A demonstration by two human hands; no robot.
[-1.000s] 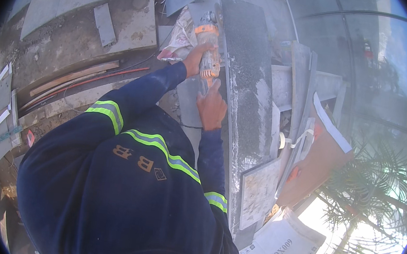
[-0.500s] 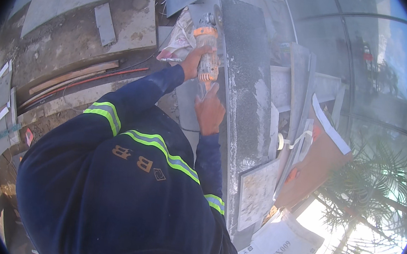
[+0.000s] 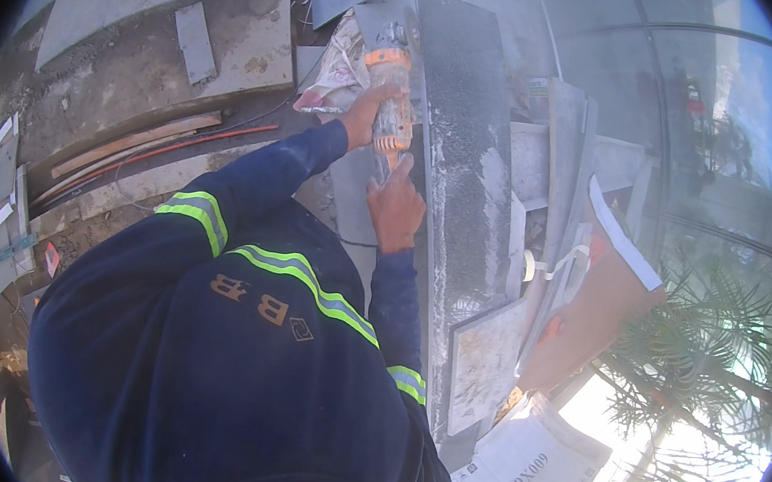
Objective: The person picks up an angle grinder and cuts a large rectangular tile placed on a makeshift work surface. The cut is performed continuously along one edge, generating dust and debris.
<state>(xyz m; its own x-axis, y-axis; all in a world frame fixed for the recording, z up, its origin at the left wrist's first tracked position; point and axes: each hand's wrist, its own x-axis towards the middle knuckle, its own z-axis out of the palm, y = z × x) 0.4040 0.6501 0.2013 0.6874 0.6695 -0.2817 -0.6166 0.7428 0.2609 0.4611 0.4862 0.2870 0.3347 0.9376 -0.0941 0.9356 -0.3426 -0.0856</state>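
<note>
A dusty angle grinder (image 3: 390,110) with orange bands lies along the left edge of a long dark grey stone slab (image 3: 466,146). Around the middle of its body my left hand (image 3: 362,114) is closed, with the thumb across the top. My right hand (image 3: 396,206) grips the rear end, its index finger stretched along the tool. The grinder's head is at the slab's far left side, and its disc is hard to make out in the dust. Pale dust streaks the slab's surface and left edge.
Right of the slab lean grey tile strips (image 3: 559,165), a brown board (image 3: 586,309) and a stained square tile (image 3: 488,365). A crumpled sack (image 3: 336,71) lies left of the grinder. Wooden strips and an orange rod (image 3: 198,146) lie farther left. A glass wall (image 3: 611,67) borders the right.
The whole view has shifted very slightly. Both hands keep their hold on the grinder, which stays at the slab's left edge.
</note>
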